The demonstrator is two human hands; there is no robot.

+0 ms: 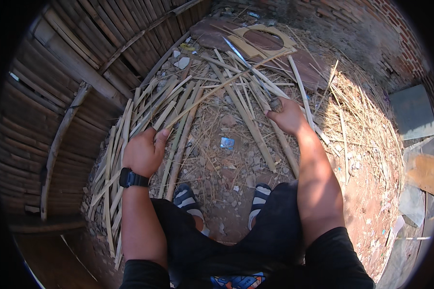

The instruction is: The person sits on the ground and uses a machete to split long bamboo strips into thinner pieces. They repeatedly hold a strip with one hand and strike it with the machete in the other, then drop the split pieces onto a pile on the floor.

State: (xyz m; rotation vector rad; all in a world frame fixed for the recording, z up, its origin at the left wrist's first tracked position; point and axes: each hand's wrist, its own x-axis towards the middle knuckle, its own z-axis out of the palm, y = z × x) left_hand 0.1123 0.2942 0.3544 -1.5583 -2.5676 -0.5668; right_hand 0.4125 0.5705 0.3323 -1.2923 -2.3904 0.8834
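Observation:
My left hand (142, 150), with a dark watch on the wrist, is closed around the near end of a long, thin bamboo strip (210, 97). The strip slants up and away to the right. In my right hand (291, 116) is a long-bladed knife (235, 51), its blade pointing away and to the left. Blade and strip cross in the picture; whether they touch I cannot tell. My fingers hide most of the knife's handle.
Many split bamboo strips (112, 178) lie in a pile along the slatted wall (43, 120) at left. More bamboo pieces (250, 127) and shavings cover the ground ahead. A yellowish board with a round hole (285, 42) lies at the back, before a brick wall (357, 29). Panels (412, 113) lean at right.

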